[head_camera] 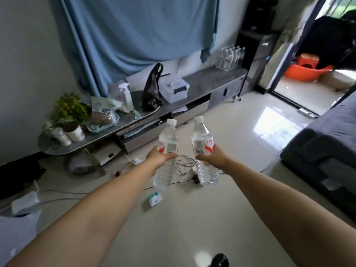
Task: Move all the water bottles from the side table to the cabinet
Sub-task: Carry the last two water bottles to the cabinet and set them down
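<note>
Two bottles in hand, cabinet ahead.

My left hand [160,158] is wrapped round the left bottle [166,151] and my right hand [213,158] round the right bottle [203,149]; both hold clear water, capped, upright, just apart over the floor. Beyond, on the cabinet [212,81], I see a lidded clear storage box [174,89], contents unreadable, and at the far right end a blurred cluster of bottles [230,57], uncountable.
</note>
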The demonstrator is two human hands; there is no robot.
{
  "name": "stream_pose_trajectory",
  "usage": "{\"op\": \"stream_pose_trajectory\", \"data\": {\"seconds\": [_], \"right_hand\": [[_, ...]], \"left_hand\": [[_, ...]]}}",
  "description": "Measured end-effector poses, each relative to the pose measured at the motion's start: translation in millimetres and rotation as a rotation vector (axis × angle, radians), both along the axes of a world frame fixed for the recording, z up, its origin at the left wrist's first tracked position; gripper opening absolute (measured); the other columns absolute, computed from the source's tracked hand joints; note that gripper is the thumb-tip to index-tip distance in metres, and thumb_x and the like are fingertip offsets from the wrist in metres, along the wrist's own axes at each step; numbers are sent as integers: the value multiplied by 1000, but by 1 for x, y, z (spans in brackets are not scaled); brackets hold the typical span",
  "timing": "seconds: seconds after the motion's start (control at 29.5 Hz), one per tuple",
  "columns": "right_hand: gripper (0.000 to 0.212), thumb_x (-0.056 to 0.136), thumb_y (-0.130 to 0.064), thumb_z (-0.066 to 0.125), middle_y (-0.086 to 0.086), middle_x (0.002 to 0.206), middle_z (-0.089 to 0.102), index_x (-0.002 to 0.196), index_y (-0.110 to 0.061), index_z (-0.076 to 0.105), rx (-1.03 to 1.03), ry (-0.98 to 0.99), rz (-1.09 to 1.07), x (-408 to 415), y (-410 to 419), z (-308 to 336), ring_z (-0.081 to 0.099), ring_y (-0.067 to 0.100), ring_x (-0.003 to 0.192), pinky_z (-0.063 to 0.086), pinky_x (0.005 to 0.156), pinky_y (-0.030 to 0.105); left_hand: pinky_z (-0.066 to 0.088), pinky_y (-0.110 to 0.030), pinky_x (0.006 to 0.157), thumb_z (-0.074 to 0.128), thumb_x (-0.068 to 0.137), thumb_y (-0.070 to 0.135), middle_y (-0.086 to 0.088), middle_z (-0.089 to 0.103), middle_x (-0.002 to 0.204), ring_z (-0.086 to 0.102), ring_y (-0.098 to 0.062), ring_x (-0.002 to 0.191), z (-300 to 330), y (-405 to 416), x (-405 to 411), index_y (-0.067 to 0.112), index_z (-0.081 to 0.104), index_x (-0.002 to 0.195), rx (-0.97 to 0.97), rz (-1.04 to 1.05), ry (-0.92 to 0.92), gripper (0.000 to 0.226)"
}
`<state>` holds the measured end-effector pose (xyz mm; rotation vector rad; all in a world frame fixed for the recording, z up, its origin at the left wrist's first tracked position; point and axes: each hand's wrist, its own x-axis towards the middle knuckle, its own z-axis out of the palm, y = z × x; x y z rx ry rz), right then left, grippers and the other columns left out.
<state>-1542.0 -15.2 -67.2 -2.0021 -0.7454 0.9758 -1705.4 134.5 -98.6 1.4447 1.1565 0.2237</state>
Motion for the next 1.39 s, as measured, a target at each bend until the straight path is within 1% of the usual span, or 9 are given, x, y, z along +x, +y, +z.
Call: {"op": "stream_pose_trajectory", "data": {"seconds": [0.14, 0.27, 0.41, 0.58, 0.71, 0.95, 1.08, 1.22, 1.39], "right_hand": [[43, 78, -11, 76, 14, 108, 68, 117, -8, 59, 3, -2, -70, 68, -46, 2, 65, 33, 104, 51, 98, 46], [39, 80, -6, 74, 13, 102, 65, 116, -5, 58, 15, 12, -162, 146, -93, 1, 64, 31, 98, 51, 98, 46], [34, 81, -8, 73, 4, 93, 63, 109, -13, 54, 10, 3, -208, 204, -126, 2, 63, 27, 97, 52, 90, 39], [40, 81, -20, 74, 8, 104, 65, 115, -17, 53, -7, -2, -279, 271, -144, 5, 64, 30, 103, 51, 98, 47], [44, 81, -24, 74, 11, 110, 66, 119, -16, 54, -9, -2, -285, 313, -134, 4, 64, 30, 105, 50, 100, 51], [51, 78, -27, 77, 9, 111, 68, 123, -15, 57, -25, -62, -302, 428, -79, 9, 65, 28, 103, 52, 99, 48], [48, 78, -27, 76, 9, 110, 68, 120, -16, 57, -11, -71, -341, 492, -44, 22, 66, 29, 104, 53, 97, 47], [44, 79, -24, 75, 12, 111, 68, 118, -15, 58, 8, -79, -354, 553, -14, 31, 65, 30, 103, 52, 98, 49], [47, 79, -23, 76, 14, 112, 68, 121, -11, 57, -1, -49, -352, 619, 15, 28, 66, 31, 103, 53, 97, 49]], "left_hand": [[52, -36, 90, 86, 61, 36, -5, 69, 110, 65, -24, 99, 0, -32, 83, 18, 60, 119, 22, -77, 1, 66], [54, -42, 92, 85, 60, 37, -6, 70, 108, 66, -26, 98, 4, -72, 171, 17, 61, 117, 30, -178, -12, 64], [55, -41, 90, 85, 60, 37, -7, 71, 105, 67, -26, 95, 5, -102, 238, 17, 63, 113, 11, -232, -19, 61], [54, -45, 92, 85, 60, 36, -6, 72, 100, 68, -26, 94, 8, -120, 318, 18, 66, 108, -3, -320, -38, 55], [53, -47, 94, 84, 62, 33, -8, 71, 102, 67, -28, 97, 8, -111, 369, 17, 66, 109, -3, -363, -43, 53], [53, -45, 92, 85, 61, 32, -10, 70, 104, 66, -29, 96, 18, -50, 495, 16, 64, 109, 12, -372, -65, 55], [54, -47, 90, 86, 60, 33, -8, 71, 101, 67, -29, 94, 30, -10, 565, 20, 64, 105, 13, -398, -82, 51], [53, -49, 93, 85, 59, 32, -9, 71, 103, 66, -31, 97, 36, 27, 628, 19, 64, 108, 6, -414, -103, 55], [53, -48, 94, 86, 61, 29, -9, 71, 101, 67, -29, 97, 28, 49, 687, 20, 65, 103, 11, -395, -90, 48]]}}
